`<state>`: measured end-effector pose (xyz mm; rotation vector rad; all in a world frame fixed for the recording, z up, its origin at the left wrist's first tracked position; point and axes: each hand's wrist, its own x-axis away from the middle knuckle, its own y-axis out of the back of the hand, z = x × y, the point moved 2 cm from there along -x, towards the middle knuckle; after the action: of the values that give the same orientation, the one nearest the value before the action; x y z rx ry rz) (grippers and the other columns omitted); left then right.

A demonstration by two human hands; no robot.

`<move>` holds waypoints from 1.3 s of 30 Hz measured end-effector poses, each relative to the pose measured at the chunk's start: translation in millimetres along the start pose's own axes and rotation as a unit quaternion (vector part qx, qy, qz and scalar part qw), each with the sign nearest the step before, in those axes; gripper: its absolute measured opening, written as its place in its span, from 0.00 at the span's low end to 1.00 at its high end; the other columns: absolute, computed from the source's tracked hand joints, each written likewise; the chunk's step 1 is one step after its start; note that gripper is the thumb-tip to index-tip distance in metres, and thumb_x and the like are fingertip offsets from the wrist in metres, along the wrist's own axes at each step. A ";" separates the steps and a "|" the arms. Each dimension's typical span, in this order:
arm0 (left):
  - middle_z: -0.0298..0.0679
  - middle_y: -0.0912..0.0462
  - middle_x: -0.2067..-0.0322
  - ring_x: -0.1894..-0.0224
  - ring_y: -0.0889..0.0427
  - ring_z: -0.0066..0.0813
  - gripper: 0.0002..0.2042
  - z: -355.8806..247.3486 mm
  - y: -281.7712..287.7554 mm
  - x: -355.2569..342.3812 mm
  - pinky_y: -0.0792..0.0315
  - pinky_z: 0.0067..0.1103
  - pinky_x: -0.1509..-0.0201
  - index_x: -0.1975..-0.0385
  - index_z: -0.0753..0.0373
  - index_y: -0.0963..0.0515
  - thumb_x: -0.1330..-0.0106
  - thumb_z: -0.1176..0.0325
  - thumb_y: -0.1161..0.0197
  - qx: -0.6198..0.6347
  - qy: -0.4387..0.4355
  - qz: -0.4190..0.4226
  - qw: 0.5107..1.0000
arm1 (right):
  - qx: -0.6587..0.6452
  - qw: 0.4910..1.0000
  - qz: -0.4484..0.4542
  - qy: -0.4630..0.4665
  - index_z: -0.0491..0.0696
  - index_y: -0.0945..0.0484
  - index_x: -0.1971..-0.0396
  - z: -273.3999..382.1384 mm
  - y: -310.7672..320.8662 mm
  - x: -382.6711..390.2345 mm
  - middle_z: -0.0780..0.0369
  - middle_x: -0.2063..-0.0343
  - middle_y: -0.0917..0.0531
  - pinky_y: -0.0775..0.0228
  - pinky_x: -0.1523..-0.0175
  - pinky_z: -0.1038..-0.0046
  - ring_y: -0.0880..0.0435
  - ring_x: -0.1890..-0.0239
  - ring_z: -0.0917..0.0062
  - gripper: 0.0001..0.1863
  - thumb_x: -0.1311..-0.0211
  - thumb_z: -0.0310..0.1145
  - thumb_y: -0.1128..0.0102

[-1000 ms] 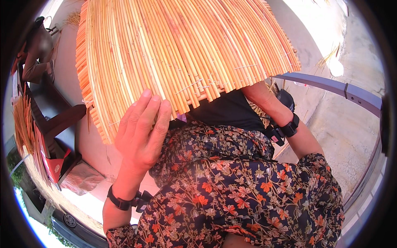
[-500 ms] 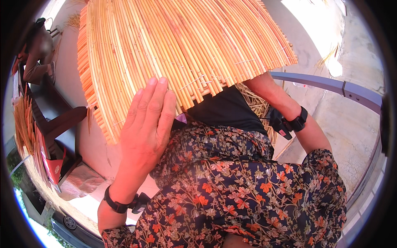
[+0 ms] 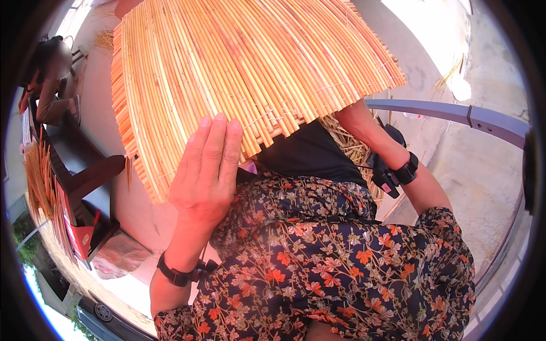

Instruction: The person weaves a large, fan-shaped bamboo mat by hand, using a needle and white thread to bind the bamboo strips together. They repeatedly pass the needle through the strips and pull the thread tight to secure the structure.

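Note:
A broad panel of tan reed stalks [image 3: 239, 62], laid side by side and bound with thin pale thread, fills the upper middle of the head view. My left hand [image 3: 207, 165] lies flat on its near left edge, fingers straight and close together, palm down. A row of uneven cut stalk ends and a crosswise stick show along the near edge. My right hand [image 3: 354, 113] reaches under the panel's near right edge. Its fingers are hidden there, so what they touch does not show.
Loose straw [image 3: 347, 139] lies below the panel by my right forearm. A purple-grey curved bar [image 3: 443, 111] runs at the right. To the left are a dark wooden bench [image 3: 79, 150], a bundle of orange-brown stalks [image 3: 40, 176] and a seated person [image 3: 54, 96].
The panel has shifted slightly in view. My left hand has slid a little right and down along its edge, fingers still flat. My right hand remains under the right edge.

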<state>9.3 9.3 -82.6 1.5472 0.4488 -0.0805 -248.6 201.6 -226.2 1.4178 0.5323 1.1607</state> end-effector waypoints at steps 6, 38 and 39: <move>0.43 0.18 0.53 0.50 0.18 0.37 0.17 8.2 26.4 -22.3 0.23 0.25 0.48 0.52 0.61 0.19 0.43 0.76 0.41 0.022 0.013 -0.032 0.999 | -0.568 0.809 -0.144 -0.034 0.40 0.22 0.68 40.2 65.4 12.9 0.61 0.78 0.20 0.30 0.67 0.76 0.22 0.77 0.77 0.06 0.38 0.27 0.46; 0.38 0.21 0.53 0.50 0.23 0.20 0.23 96.4 167.2 -108.1 0.30 0.19 0.44 0.43 0.67 0.26 0.41 0.85 0.40 0.271 0.223 -0.015 0.936 | -0.695 0.604 -0.217 0.323 0.41 0.19 0.64 197.8 244.6 -56.9 0.72 0.78 0.23 0.38 0.76 0.86 0.31 0.80 0.94 0.07 0.37 0.29 0.40; 0.38 0.21 0.53 0.50 0.23 0.20 0.23 96.3 167.1 -108.6 0.30 0.19 0.44 0.43 0.67 0.26 0.41 0.85 0.40 0.270 0.220 -0.008 0.937 | -0.713 0.593 -0.208 0.311 0.41 0.19 0.64 197.1 242.9 -56.1 0.72 0.78 0.23 0.38 0.76 0.86 0.31 0.80 0.94 0.07 0.37 0.29 0.41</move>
<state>-13.5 -102.8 107.0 2.1141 0.8438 0.1489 -173.2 5.1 11.8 -0.5455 0.1863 1.1226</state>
